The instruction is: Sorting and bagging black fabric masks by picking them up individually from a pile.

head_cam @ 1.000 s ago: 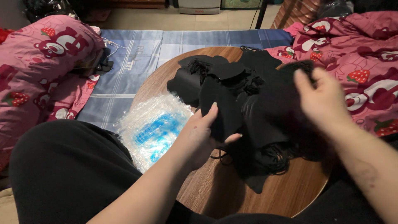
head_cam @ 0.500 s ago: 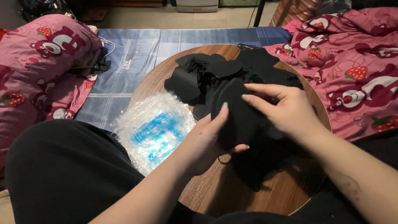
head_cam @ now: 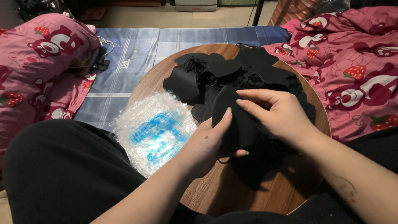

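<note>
Head view, looking down over a round wooden table (head_cam: 257, 195): the person's left hand (head_cam: 209, 143) and right hand (head_cam: 275, 114) both close on one black fabric piece (head_cam: 238, 124) at the table's middle. The left hand holds it from underneath, thumb up along its left edge; the right pinches its top between thumb and forefinger. How the piece is shaped below the hands is hard to make out, since it merges with dark shadow on the wood.

Behind it lies a heap of black fabric pieces (head_cam: 232, 72), so uniformly dark that single pieces cannot be counted; thin cords show at the far edge.

Just left of the hands, overhanging the table rim, sits a clear crinkled plastic bag (head_cam: 153, 132) with blue print on its face, its contents blurred by glare.

Black-clothed legs (head_cam: 62, 174) fill the lower left, cut off by the frame. Pink bedding with strawberry and bear prints (head_cam: 356, 70) flanks both sides, over a blue checked mat (head_cam: 132, 54). White cable (head_cam: 108, 43) trails by the left bedding.
</note>
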